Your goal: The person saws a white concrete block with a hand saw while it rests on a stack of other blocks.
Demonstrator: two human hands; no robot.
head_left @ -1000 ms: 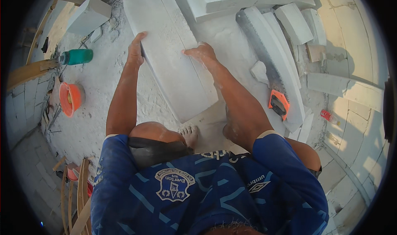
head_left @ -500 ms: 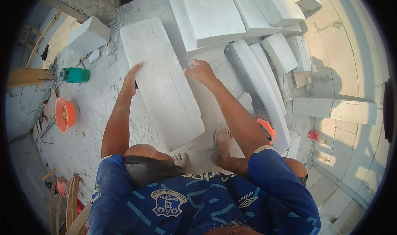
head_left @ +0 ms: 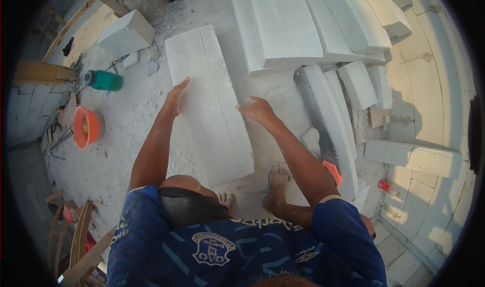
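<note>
A long white concrete block (head_left: pixel 204 113) lies on the dusty floor in front of me, its near end by my bare feet. A thin dark line runs lengthwise along its top, nearer the right side. My left hand (head_left: pixel 176 99) is closed on the block's left edge, thumb on top and the other fingers mostly hidden along the side. At the right edge, my right hand (head_left: pixel 257 110) has its fingertips against the block, its fingers curled. To the right lies a handsaw (head_left: pixel 316 110) with an orange handle (head_left: pixel 332 172), along another long white block (head_left: pixel 341 130).
Large white blocks (head_left: pixel 285 24) are stacked at the far right, with smaller offcuts (head_left: pixel 357 84) nearer. At left are a single block (head_left: pixel 127 33), a teal bottle (head_left: pixel 107 80) and an orange bucket (head_left: pixel 83 128). A block wall (head_left: pixel 429 85) bounds the right; a red-labelled bottle (head_left: pixel 388 188) lies near it.
The whole view has turned slightly. My right hand has moved nearer to me along the block's right edge, its fingers less tightly curled. My left hand stays at the left edge.
</note>
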